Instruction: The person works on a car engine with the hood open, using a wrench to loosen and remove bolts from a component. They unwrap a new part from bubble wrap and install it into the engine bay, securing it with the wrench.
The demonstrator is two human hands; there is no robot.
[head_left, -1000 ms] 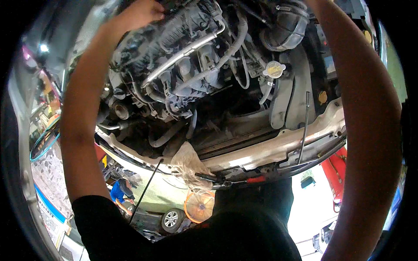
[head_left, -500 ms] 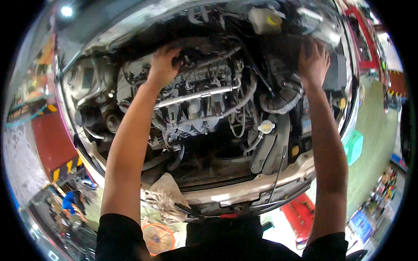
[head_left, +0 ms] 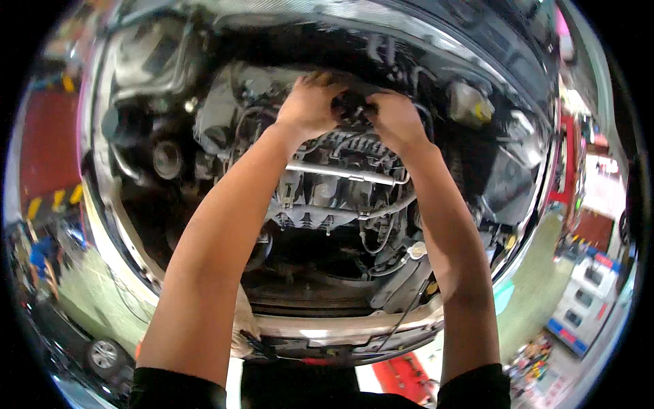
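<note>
Both arms reach over the open engine bay to the back of the engine (head_left: 320,187). Between my hands lies a small black part (head_left: 353,105), whose exact kind I cannot make out. My left hand (head_left: 312,108) is curled at its left side, with the thumb against it and the other fingertips partly lost in shadow. From the other side my right hand (head_left: 395,117) closes on it, thumb and fingers bent inward. Just in front of the hands runs a silver metal pipe (head_left: 344,172), with the dark ribbed engine top below it.
A reservoir with a yellow cap (head_left: 471,105) sits at the back right. The front crossmember (head_left: 320,326) borders the bay near me, with a rag (head_left: 242,324) over it at left. A thin rod (head_left: 407,312) slants at the front right. A red tray (head_left: 400,378) lies below.
My right hand has moved left from the right side of the bay to the black part beside my left hand. The view has shifted, and my left hand has closed in.
</note>
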